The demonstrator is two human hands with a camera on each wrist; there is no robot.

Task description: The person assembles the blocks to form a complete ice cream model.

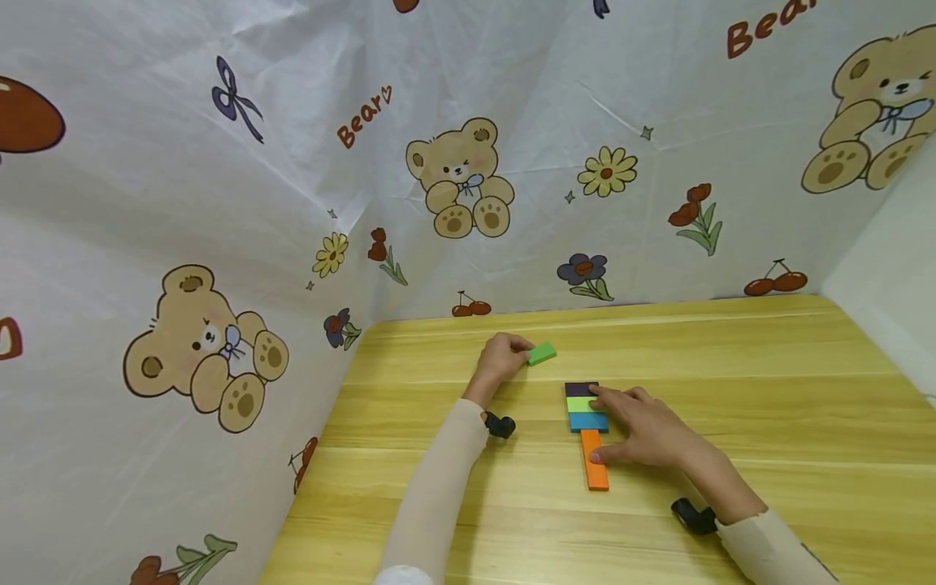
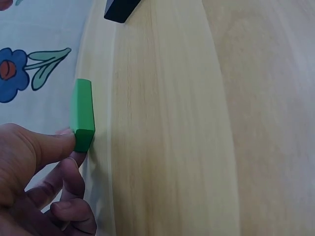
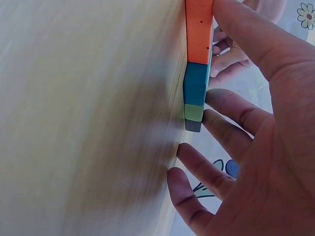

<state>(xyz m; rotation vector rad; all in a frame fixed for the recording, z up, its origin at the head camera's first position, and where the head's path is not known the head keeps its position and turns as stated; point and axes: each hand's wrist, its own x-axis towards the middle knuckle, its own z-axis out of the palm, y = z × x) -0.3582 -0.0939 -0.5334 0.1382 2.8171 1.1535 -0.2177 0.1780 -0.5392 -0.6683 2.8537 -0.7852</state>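
Observation:
My left hand (image 1: 502,358) pinches a small green block (image 1: 542,354) by its near end between thumb and fingers, as the left wrist view also shows. To the right, a dark purple block (image 1: 579,389), a lime green block (image 1: 578,404) and a blue block (image 1: 587,422) lie side by side, touching. An orange block (image 1: 595,478) extends from the blue one toward me like a handle. My right hand (image 1: 654,429) spreads over this row, with its thumb on the orange block and fingertips at the lime and dark ones; other fingers stand apart from the blocks.
The blocks lie on a wood-grain table (image 1: 768,382). Behind and to the left hangs a white sheet (image 1: 292,187) printed with bears and flowers. A black wrist camera (image 1: 500,425) sits on the left wrist and another black camera (image 1: 693,517) on the right.

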